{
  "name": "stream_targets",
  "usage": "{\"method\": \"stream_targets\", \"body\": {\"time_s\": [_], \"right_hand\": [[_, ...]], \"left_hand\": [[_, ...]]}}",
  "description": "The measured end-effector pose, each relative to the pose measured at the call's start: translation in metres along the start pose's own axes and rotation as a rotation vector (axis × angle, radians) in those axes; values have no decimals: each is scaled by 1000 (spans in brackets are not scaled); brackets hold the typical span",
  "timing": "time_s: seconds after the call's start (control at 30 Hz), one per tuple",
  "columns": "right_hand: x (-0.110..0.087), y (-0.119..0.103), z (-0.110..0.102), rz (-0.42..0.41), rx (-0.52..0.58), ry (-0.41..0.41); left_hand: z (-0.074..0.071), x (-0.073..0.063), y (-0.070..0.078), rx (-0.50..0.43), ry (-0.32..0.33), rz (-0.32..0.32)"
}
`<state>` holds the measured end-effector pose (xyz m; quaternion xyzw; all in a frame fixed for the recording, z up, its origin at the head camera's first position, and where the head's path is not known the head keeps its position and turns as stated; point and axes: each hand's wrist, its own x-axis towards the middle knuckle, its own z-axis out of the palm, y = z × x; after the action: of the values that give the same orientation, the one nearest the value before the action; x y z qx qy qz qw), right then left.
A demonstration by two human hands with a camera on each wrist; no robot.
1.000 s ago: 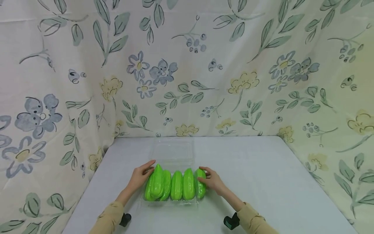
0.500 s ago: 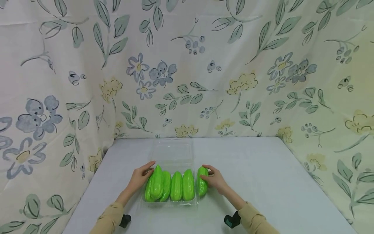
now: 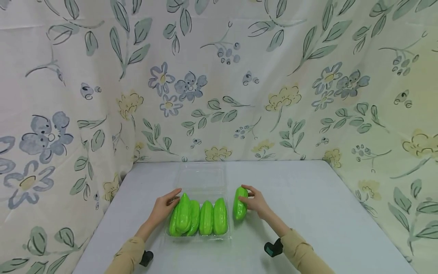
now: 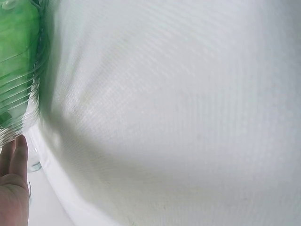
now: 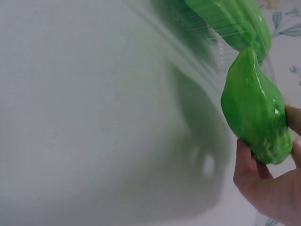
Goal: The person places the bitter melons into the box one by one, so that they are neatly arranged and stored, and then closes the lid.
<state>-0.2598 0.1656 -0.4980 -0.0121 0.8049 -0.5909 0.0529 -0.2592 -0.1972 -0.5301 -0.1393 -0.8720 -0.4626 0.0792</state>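
Observation:
In the head view my right hand (image 3: 256,202) holds a glossy green artificial vegetable (image 3: 240,207), long and pointed at one end, just right of a clear plastic box (image 3: 219,237). The right wrist view shows the thumb and fingers around the blunt end of this vegetable (image 5: 254,110), its tip directed away from the palm. My left hand (image 3: 163,207) rests at the box's left side, near the green vegetables (image 3: 184,215) there. Seen from the left wrist, fairly straight fingers (image 4: 19,157) touch the ribbed plastic wall (image 4: 21,101).
Several matching green vegetables (image 3: 206,219) lie side by side in the box, one on top of others at the left. The transparent lid (image 3: 202,177) lies folded back behind it. A white table (image 3: 294,198) extends to a floral curtain (image 3: 219,125) at the back.
The right hand has lifted the rightmost vegetable from the box's right end and carried it right and slightly back. The left hand has stayed at the box's left side.

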Motion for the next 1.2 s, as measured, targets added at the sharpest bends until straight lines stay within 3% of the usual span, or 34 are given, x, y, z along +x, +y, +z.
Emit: {"method": "stream_targets", "body": {"time_s": [0.1,0.43,0.6,0.73,1.0,1.2], "right_hand": [[2,-2,-4,-31,-9,1],[13,-6,-8,84,-7,37],[13,-6,-12,63,5,41],[8,-7,-16,-5,10,9],[4,-24,-15,56,18,0],[3,-22,-14,60,27,9]], "left_hand": [[0,0,0,2,-1,-1],[1,0,0,22,8,1],[1,0,-2,28,9,14],[1,0,-3,24,11,22],[0,0,-1,14,6,22],[1,0,-2,10,8,33]]}}
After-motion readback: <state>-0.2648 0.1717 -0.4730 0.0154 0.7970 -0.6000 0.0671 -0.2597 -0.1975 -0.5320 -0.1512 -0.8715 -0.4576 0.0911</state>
